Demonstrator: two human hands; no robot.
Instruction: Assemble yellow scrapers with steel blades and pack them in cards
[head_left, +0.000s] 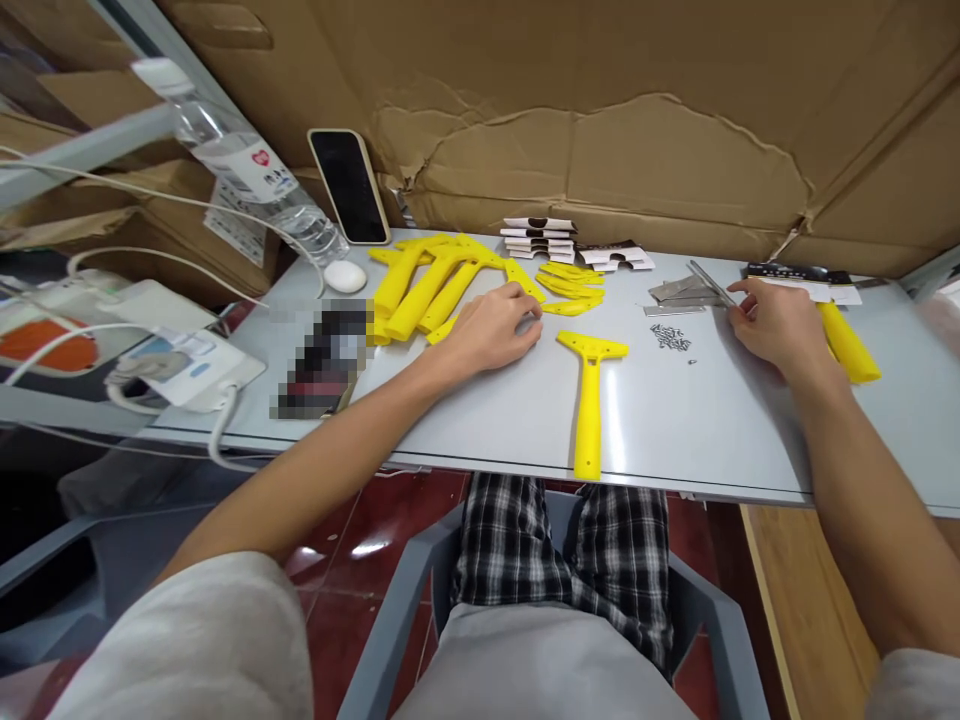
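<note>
My left hand rests on the table with its fingers curled in, beside the yellow scraper handles. Whatever its fingers may hold is hidden. Between thumb and fingers, my right hand pinches a thin metal strip, raised at a slant over flat metal plates. A single yellow scraper handle lies between my hands, head pointing away from me. To its right is a small pile of screws, with one loose screw apart. Thin yellow pieces lie just beyond my left hand.
Several yellow handles are heaped at left; another handle lies past my right hand. Folded cards stand along the cardboard at the back. A phone, water bottle, blurred dark object and power strip occupy the left.
</note>
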